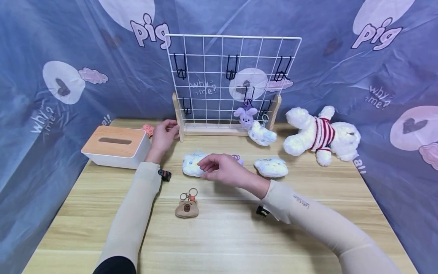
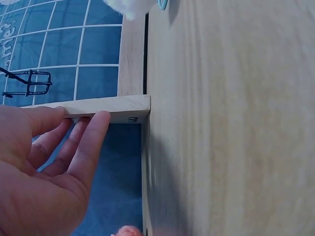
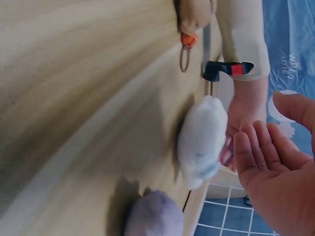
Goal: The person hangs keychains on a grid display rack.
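Nearest lay the left sleeve (image 1: pixel 131 213); beyond, the tissue box (image 1: pixel 116 141) crowded the left hand (image 1: pixel 163 137), which pinched an upright (image 1: pixel 178 120) of the grid rack (image 1: pixel 215 131) at the desk's (image 1: pixel 232 239) twelve o'clock (an uneven tug might have tilted it). A low sweep could have knocked the white plush (image 1: pixel 190 163) at the empty, loosely curved right hand's (image 1: pixel 227 171) nine o'clock.
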The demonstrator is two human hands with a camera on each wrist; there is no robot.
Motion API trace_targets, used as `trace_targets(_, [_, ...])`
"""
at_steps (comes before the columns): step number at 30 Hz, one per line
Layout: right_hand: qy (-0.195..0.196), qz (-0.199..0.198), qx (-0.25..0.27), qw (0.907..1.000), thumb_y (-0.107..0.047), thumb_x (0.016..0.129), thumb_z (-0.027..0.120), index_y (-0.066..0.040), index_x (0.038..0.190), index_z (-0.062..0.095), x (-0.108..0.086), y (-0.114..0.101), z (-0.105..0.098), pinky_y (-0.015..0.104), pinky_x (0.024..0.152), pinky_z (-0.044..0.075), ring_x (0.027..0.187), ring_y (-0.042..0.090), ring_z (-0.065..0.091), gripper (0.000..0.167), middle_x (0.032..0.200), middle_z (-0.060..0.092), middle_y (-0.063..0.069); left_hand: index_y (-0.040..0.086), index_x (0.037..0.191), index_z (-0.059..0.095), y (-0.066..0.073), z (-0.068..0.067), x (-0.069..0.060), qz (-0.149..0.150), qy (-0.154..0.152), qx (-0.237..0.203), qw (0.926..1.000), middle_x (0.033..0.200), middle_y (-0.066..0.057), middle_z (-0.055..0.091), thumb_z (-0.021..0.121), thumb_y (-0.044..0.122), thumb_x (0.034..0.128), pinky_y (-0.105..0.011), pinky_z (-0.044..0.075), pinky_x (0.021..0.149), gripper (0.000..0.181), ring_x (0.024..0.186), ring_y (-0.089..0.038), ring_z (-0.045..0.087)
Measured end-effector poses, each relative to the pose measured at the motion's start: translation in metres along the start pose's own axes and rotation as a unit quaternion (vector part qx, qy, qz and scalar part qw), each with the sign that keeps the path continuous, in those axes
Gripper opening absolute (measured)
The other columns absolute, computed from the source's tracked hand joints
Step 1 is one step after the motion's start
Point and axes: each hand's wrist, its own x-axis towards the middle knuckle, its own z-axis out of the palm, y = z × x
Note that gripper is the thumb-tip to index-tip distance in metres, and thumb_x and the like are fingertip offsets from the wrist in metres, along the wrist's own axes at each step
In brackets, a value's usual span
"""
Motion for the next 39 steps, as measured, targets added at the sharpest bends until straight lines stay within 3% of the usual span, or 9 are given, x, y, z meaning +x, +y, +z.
trace_targets(11, [-0.035, -0.006, -0.008, 0.9994, -0.01, 0.096, 0.088, -0.004, 0.132, 0.077, 0.003, 0.008, 0.02, 0.025, 0.104, 0.068, 0.114, 0.026, 0.077, 0.039, 0.124, 0.081, 0.014, -0.006, 0.14, 0.068, -0.001, 0.001, 0.0, 0.002, 0.005, 0.003, 1.0, 0.128, -0.026, 0.071, 0.065, 0.011, 0.1137, -0.021, 0.073, 0.087, 0.032, 0.096, -0.015, 0.071])
trace_targets(17, [-0.058, 0.005, -0.026, 0.9979, -0.012, 0.093, 0.091, -0.004, 0.131, 0.078, 0.005, 0.014, 0.029, 0.021, 0.099, 0.066, 0.109, 0.018, 0.075, 0.041, 0.122, 0.081, 0.011, -0.009, 0.14, 0.068, -0.002, 0.002, 0.0, 0.014, 0.007, 0.002, 0.9999, 0.125, -0.028, 0.071, 0.065, 0.008, 0.1127, -0.022, 0.073, 0.088, 0.032, 0.09, -0.008, 0.068])
trace_targets(22, [-0.073, 0.013, -0.039, 0.9965, -0.013, 0.092, 0.092, -0.006, 0.131, 0.078, 0.007, 0.015, 0.036, 0.018, 0.095, 0.065, 0.104, 0.011, 0.072, 0.042, 0.118, 0.081, 0.008, -0.008, 0.14, 0.068, -0.002, 0.002, 0.0, 0.013, 0.01, 0.003, 0.9999, 0.125, -0.027, 0.071, 0.065, 0.008, 0.1125, -0.021, 0.073, 0.087, 0.032, 0.091, -0.008, 0.068])
trace_targets(32, [-0.069, 0.0, -0.079, 0.9945, -0.01, 0.089, 0.094, -0.009, 0.127, 0.08, 0.008, 0.017, 0.049, 0.018, 0.095, 0.063, 0.104, 0.012, 0.071, 0.04, 0.114, 0.08, 0.003, -0.008, 0.141, 0.067, 0.0, 0.002, 0.0, 0.005, 0.003, 0.002, 1.0, 0.128, -0.028, 0.07, 0.066, 0.009, 0.1126, -0.03, 0.074, 0.094, 0.033, 0.099, -0.019, 0.071])
trace_targets(39, [-0.068, -0.01, -0.115, 0.991, -0.012, 0.088, 0.094, -0.01, 0.122, 0.082, 0.009, 0.018, 0.055, 0.02, 0.091, 0.061, 0.102, 0.013, 0.068, 0.036, 0.11, 0.078, 0.003, -0.007, 0.141, 0.067, 0.001, 0.001, -0.001, 0.002, 0.004, 0.004, 1.0, 0.128, -0.028, 0.071, 0.066, 0.01, 0.1128, -0.028, 0.074, 0.093, 0.033, 0.1, -0.02, 0.071])
